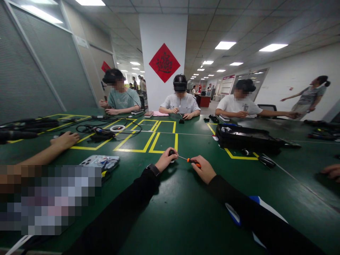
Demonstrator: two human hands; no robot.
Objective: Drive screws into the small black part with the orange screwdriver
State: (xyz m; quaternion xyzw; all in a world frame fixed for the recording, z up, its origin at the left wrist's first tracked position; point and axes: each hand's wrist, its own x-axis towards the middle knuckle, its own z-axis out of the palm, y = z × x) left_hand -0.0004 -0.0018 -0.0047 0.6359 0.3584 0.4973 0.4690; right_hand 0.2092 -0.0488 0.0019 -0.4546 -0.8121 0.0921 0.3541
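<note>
My left hand point(164, 161) is closed around a small dark part point(171, 152), most of which my fingers hide. From the right, my right hand point(205, 170) grips the orange and black handle of a screwdriver point(189, 160). Its thin metal shaft points left, and the tip meets or comes very near the dark part; I cannot tell whether it is seated in it. Both hands are just above the green table point(170, 205), close together. A dark watch point(153, 170) is on my left wrist.
Yellow tape rectangles point(163, 152) mark the table ahead. A black open case point(249, 136) lies at right, a computer mouse point(266, 161) near it. Left are cables, a tape roll point(117, 128), a phone point(99, 161) and another person's hand point(65, 140). Several people sit opposite.
</note>
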